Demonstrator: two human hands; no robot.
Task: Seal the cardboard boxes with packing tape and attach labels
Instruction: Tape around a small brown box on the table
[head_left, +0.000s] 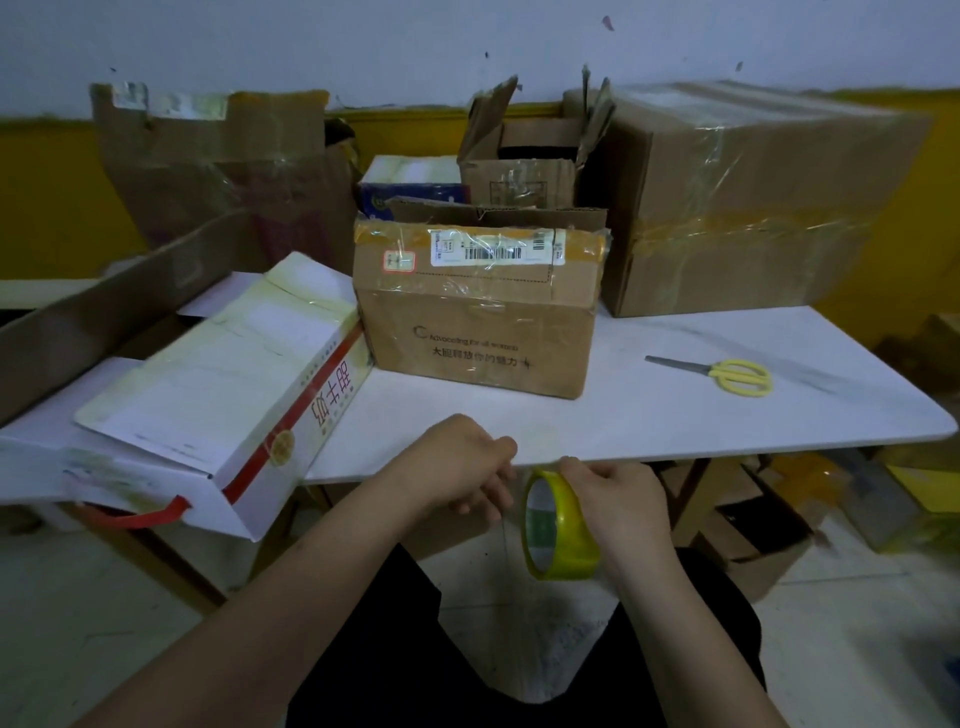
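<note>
A: What is nearest, low in the frame?

B: Both hands, just below the front edge of the white worktop (675, 415). The right hand (621, 501) has its fingers curled round a yellow roll of packing tape (558, 525), held on edge with the open core facing left. The left hand (467, 462), just left of the roll, has its fingertips pinched together near the roll's upper rim; whether a tape end sits between them is too fine to tell.

A: And on the worktop itself?

B: At centre frame stands a brown cardboard box (478, 306) with a barcode shipping label (496, 248) and a small red-edged sticker (399, 261) on its near face, under clear tape. Its top flaps stand partly open. To its left, touching its lower corner, lies a white carton with a red stripe (218, 395), flaps unfolded, a red handle (130, 514) hanging off the worktop's edge. At right, well apart from the box, lie yellow-handled scissors (724, 375), blades pointing left.

A: Farther back?

B: At upper right, a large taped cardboard box (737, 197). Behind the centre box, a small open box with torn flaps (524, 161) and a blue-and-white package (410, 182). At upper left, a tall flattened piece of cardboard (218, 166) leans against the wall.
</note>
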